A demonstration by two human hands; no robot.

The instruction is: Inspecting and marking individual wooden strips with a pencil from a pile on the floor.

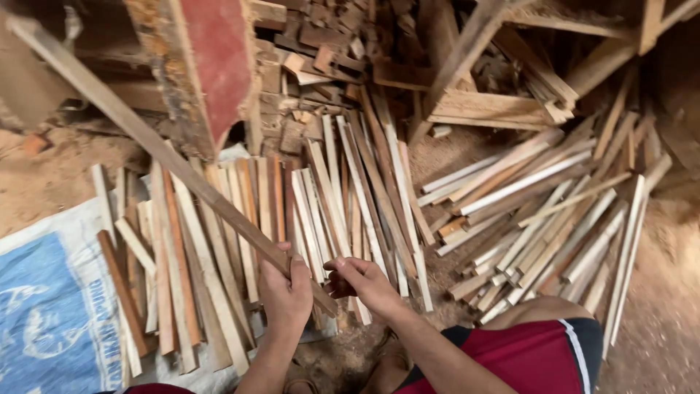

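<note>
My left hand (286,292) grips a long thin wooden slat (146,135) near its lower end. The slat runs up and to the left, past a red-painted board, to the top left corner. My right hand (364,283) is just to the right, fingers curled near the slat's lower tip; whether it touches the slat I cannot tell. Under both hands lies a row of pale and reddish wooden strips (219,248) on the ground.
A red-painted board (215,66) leans at upper left. A second heap of strips (547,219) lies at right, and scrap wood (328,44) is piled at the back. A blue and white sack (44,314) covers the lower left. My knee in red shorts (525,350) is at the bottom.
</note>
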